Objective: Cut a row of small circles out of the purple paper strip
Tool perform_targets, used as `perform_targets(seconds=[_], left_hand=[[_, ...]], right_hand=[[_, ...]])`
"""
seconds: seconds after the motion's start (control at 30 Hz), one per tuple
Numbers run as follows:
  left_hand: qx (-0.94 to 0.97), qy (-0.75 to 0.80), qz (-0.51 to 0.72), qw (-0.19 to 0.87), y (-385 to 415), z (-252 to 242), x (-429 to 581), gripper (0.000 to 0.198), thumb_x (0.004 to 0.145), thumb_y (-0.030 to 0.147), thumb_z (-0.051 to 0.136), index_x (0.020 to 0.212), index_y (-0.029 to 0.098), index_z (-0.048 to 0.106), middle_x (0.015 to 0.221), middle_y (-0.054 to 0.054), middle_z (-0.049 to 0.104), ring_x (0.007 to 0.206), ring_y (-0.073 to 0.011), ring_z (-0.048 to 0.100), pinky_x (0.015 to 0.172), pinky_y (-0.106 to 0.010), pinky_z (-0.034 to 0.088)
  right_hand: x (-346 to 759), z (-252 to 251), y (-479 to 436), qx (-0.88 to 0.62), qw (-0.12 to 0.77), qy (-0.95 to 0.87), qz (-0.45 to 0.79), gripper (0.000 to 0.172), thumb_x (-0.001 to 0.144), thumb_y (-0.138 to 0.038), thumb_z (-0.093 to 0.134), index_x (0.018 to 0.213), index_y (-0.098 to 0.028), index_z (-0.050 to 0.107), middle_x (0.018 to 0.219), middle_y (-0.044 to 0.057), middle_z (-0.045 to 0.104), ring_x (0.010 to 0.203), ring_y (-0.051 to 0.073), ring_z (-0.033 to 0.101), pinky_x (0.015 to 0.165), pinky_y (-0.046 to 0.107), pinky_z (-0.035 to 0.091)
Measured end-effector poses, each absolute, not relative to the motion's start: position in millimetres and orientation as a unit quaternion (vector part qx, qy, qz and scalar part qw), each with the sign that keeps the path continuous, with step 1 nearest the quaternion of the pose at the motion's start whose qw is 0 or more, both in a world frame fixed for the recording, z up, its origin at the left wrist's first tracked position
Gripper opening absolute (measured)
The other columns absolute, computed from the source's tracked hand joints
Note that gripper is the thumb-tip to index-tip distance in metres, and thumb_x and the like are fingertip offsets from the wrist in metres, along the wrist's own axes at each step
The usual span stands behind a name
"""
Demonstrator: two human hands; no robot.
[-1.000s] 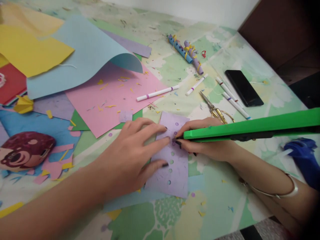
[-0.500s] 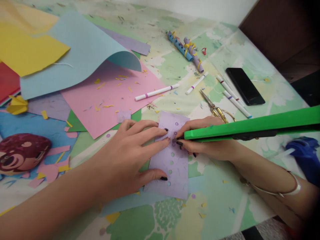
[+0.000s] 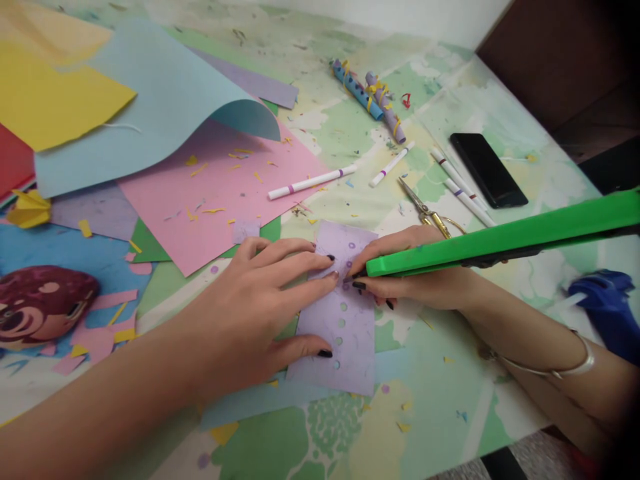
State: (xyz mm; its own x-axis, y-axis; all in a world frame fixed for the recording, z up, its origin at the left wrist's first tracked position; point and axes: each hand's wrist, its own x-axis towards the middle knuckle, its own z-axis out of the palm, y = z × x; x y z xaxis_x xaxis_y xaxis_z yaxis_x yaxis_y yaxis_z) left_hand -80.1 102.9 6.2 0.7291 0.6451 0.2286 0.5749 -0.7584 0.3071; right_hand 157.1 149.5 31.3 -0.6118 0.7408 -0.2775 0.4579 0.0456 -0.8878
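A strip of purple paper [image 3: 357, 350] lies on the table, with several round holes down its lower part and small drawn purple circles above them. My left hand [image 3: 270, 303] rests flat on its left side, fingers spread. In my right hand [image 3: 420, 283] is a green utility knife [image 3: 475, 243], pinched low near its dark tip. The tip touches the paper at one of the drawn circles, and the long green handle slants up to the right. A light blue paper [image 3: 250, 408] sticks out from under the purple strip.
Scissors [image 3: 425, 212], white markers [image 3: 310, 183] and a black phone [image 3: 489, 170] lie beyond my hands. Two decorated paper rolls [image 3: 357, 90] are at the back. Coloured sheets [image 3: 155, 127] and a dark red case [image 3: 47, 307] fill the left. A blue tool [image 3: 603, 310] sits right.
The knife's handle has tipped slightly upward at its far end, while its tip stays at about the same place on the paper. My left hand holds its position; the view has shifted slightly.
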Motion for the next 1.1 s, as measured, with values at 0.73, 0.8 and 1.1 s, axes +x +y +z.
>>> perform_targets(seconds=[0.73,0.8,1.1], left_hand=[[0.928,0.327,0.106,0.141,107,15,-88,0.071,0.071,0.050,0.072,0.133,0.025,0.047,0.138,-0.008,0.050,0.127,-0.0331,0.041,0.097,-0.051,0.034],[0.928,0.331,0.084,0.151,106,18,-90,0.081,0.065,0.050,0.077,0.136,0.027,0.044,0.142,-0.007,0.046,0.129,-0.0340,0.038,0.099,-0.052,0.034],[0.927,0.322,0.044,0.185,109,23,-99,0.086,0.064,0.038,0.079,0.140,0.032,0.038,0.149,-0.003,0.038,0.135,-0.0327,0.031,0.105,-0.052,0.032]], right_hand=[[160,26,149,-0.395,0.164,-0.719,0.548,0.007,0.079,-0.017,0.064,0.082,-0.013,0.070,0.055,-0.003,0.063,0.047,0.007,0.057,0.046,0.014,0.048],[160,25,148,-0.400,0.161,-0.722,0.541,0.008,0.079,-0.018,0.064,0.082,-0.013,0.069,0.054,-0.003,0.062,0.046,0.007,0.057,0.046,0.014,0.049],[154,25,143,-0.417,0.176,-0.798,0.399,0.006,0.078,-0.017,0.062,0.076,-0.016,0.068,0.056,-0.005,0.062,0.046,0.005,0.054,0.045,0.013,0.042]])
